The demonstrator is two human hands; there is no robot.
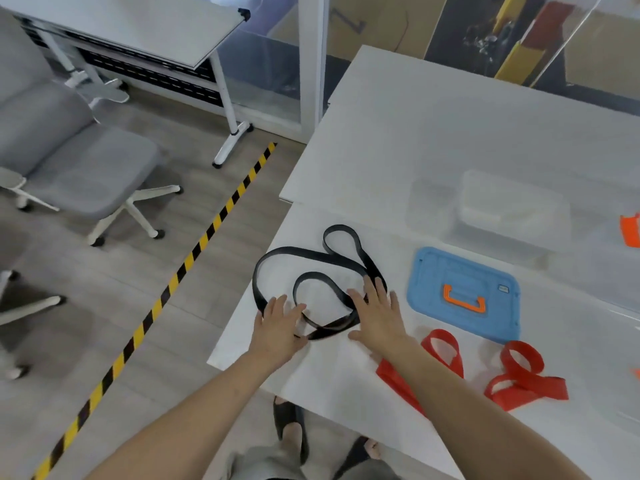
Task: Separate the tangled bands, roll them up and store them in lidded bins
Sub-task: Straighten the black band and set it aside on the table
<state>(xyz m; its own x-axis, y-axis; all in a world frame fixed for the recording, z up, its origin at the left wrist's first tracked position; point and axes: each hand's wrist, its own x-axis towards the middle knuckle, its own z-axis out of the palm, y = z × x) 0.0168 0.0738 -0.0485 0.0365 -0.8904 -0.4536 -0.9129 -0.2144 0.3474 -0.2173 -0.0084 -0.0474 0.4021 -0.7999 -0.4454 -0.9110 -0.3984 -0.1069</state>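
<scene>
On table, black band (pixel 294 251): we've got it in loose loops, clear of the red bands (pixel 530 382).
Left hand (pixel 277 327), right hand (pixel 379 313): both flat, fingers spread, pinning its crossing, probably for rolling.
Lid (pixel 464 292): off, bin (pixel 512 209) ready.

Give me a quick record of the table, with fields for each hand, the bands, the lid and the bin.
left hand: fingers straight, resting on the black band
right hand: fingers spread flat, pressing the same band
black band: loosely looped on the white table, not rolled
red band: looped, beside the right forearm
blue lid: flat on the table, orange handle up
clear bin: behind the lid, blurred
</scene>
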